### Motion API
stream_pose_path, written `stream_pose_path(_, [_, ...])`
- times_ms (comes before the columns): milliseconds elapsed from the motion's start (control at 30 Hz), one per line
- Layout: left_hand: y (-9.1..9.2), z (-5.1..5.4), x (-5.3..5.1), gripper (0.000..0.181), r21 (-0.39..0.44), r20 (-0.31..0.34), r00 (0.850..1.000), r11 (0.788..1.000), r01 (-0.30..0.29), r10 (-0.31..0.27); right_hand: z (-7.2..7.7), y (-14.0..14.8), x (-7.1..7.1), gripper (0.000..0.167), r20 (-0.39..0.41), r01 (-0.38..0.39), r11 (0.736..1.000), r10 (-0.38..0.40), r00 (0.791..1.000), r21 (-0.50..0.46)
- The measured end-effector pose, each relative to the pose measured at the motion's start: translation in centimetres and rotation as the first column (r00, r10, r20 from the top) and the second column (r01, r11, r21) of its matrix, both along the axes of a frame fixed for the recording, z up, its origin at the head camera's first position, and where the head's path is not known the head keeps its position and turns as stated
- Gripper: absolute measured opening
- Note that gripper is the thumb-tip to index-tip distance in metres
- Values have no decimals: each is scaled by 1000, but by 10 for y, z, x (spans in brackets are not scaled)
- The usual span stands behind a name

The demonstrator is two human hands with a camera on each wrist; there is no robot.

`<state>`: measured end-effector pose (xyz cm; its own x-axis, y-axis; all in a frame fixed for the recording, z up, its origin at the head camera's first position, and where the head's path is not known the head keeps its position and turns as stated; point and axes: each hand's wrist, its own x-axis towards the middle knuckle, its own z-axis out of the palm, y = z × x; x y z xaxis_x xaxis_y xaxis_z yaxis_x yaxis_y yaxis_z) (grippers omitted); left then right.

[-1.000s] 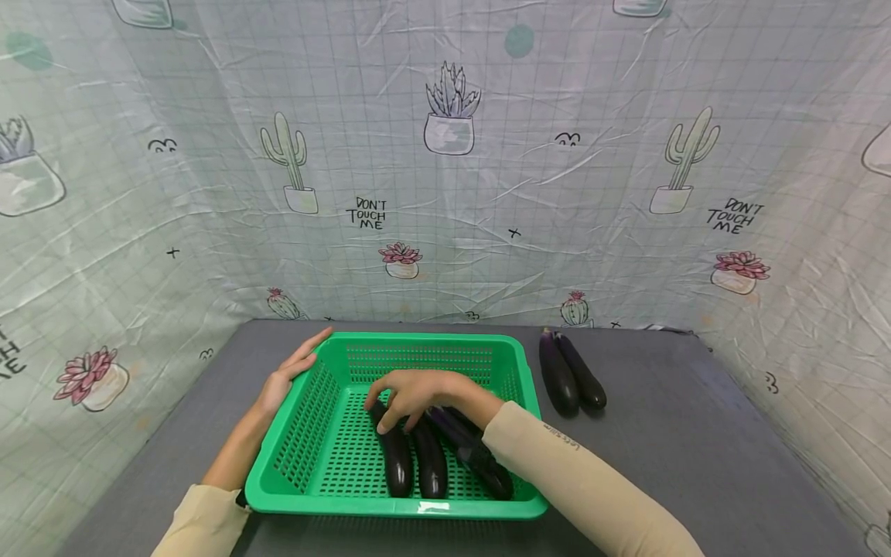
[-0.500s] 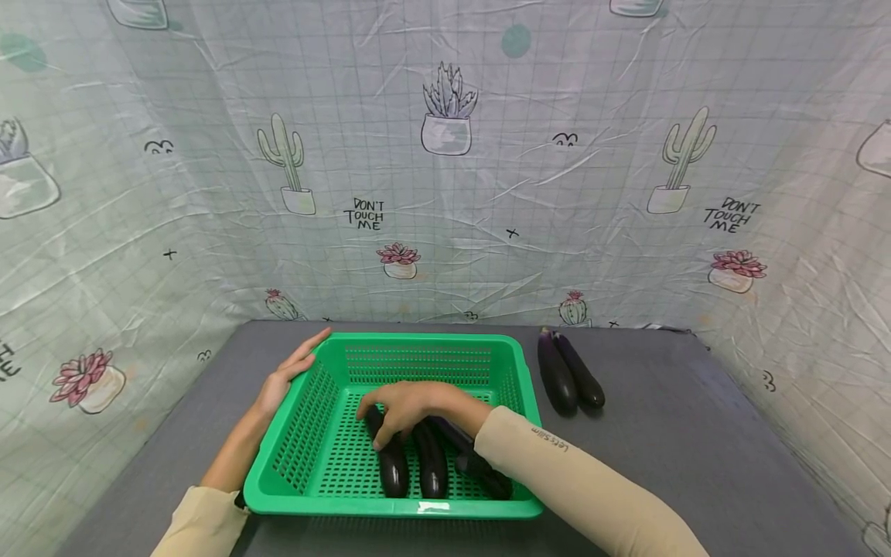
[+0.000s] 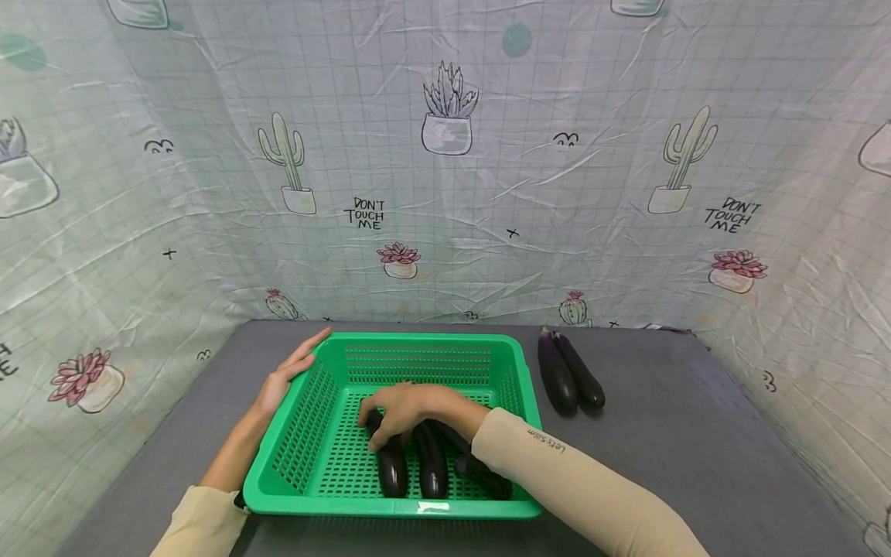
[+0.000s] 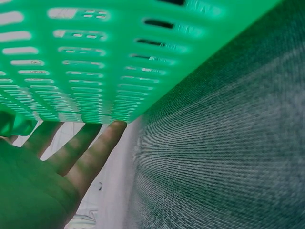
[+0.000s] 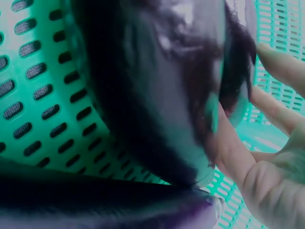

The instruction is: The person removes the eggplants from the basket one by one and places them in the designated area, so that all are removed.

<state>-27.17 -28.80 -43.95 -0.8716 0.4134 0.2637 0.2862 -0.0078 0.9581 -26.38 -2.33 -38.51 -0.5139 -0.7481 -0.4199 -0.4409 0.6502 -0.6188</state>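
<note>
Inside the green plastic basket (image 3: 348,506), my right hand (image 3: 400,410) grips the upper end of the leftmost eggplant (image 3: 393,470), thumb on one side and fingers on the other. Beside it lies a second eggplant (image 3: 433,469), and more dark eggplant (image 3: 487,476) shows to the right, partly under my forearm. In the right wrist view, the nearer eggplant (image 5: 152,86) hides part of the gripped one (image 5: 237,62). My left hand (image 3: 281,381) rests on the outside of the basket's left wall with its fingers straight; the left wrist view shows them under the slotted wall (image 4: 95,52).
Two eggplants (image 3: 558,375) lie side by side on the grey cloth-covered table (image 3: 661,433), right of the basket. A cactus-print curtain (image 3: 445,186) hangs behind and along both sides of the table.
My right hand has lowered and shifted slightly left onto the leftmost eggplant. That eggplant has moved a little left, widening the gap to the middle one. The left hand stays at the basket.
</note>
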Motion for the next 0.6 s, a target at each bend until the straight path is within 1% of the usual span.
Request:
stream_pose_path(133, [0,-1,0,56,-2,9,1000,1000,-6,6,-2,-1,1,45,-15,15,1000,-15,1000,-5])
stream_pose_path(267, [0,-2,0,56,7,36,999,1000,-5,5,-3,-2,1,45,-32,12,1000,-12,999,-5])
stream_pose_path(400, [-1,-2,-1,57,10,27,1000,1000,3,-3,-2,-2,2,45,-49,2,1000,-2,999,-4])
stream_pose_path(600, [-1,-2,-1,56,11,9,1000,1000,7,-8,0,-1,1,45,-44,19,1000,-19,999,-12])
